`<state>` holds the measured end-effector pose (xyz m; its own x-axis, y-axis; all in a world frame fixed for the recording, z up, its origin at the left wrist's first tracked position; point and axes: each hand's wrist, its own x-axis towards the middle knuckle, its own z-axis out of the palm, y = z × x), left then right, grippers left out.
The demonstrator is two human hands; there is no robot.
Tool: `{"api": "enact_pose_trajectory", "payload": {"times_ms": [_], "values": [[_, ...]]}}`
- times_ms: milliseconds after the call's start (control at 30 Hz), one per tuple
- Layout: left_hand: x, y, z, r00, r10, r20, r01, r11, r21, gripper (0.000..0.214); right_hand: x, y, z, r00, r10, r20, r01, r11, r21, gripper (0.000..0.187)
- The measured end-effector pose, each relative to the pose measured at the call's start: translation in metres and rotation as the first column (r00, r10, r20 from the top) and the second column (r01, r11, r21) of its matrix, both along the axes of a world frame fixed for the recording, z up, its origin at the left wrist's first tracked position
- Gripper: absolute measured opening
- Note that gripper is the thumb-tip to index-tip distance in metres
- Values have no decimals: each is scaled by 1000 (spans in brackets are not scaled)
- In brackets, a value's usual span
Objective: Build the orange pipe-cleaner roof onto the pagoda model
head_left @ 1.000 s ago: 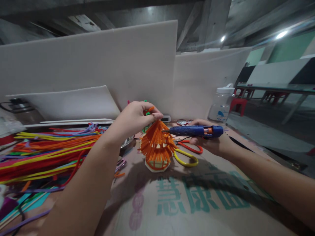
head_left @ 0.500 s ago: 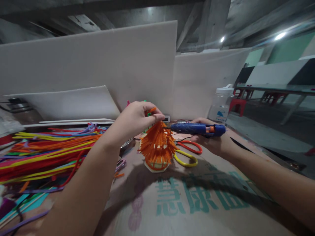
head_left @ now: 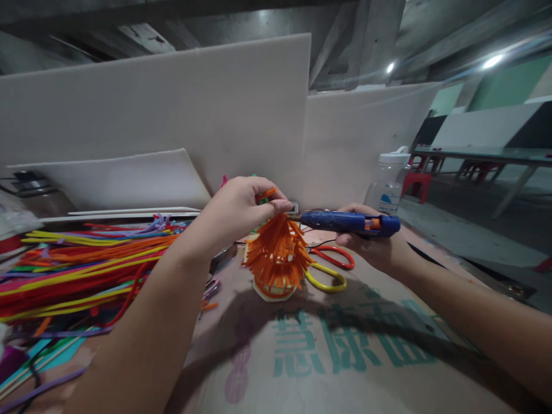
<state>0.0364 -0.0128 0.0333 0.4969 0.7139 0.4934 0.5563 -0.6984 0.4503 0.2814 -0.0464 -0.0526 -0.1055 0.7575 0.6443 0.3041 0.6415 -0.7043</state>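
Observation:
A small lantern-like model of orange pipe-cleaner pieces (head_left: 276,259) stands on a pale base on the cardboard sheet (head_left: 345,356). My left hand (head_left: 241,208) pinches an orange piece at the model's top, fingers closed. My right hand (head_left: 376,244) grips a blue glue gun (head_left: 349,222) held level, its nozzle pointing left and touching the top of the model beside my left fingertips.
A big heap of coloured pipe cleaners (head_left: 81,270) lies at the left. Scissors with red and yellow handles (head_left: 330,270) lie behind the model. A clear plastic bottle (head_left: 388,184) stands at the back right. White foam boards (head_left: 172,121) wall the back.
The glue gun has risen slightly and shifted right, its nozzle now at the model's very top. My left hand keeps its pinch in place.

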Motion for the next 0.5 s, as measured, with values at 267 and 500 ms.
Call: {"api": "enact_pose_trajectory", "payload": {"times_ms": [267,500], "values": [[-7,10,0,997,70,-12,-70,997,-25,22,3,6,-1,991,66,-114,-76,994,-80,42],[-24,21,2,993,48,109,-40,996,-75,33,21,41,-18,993,-114,-29,98,939,-330,36]]}}
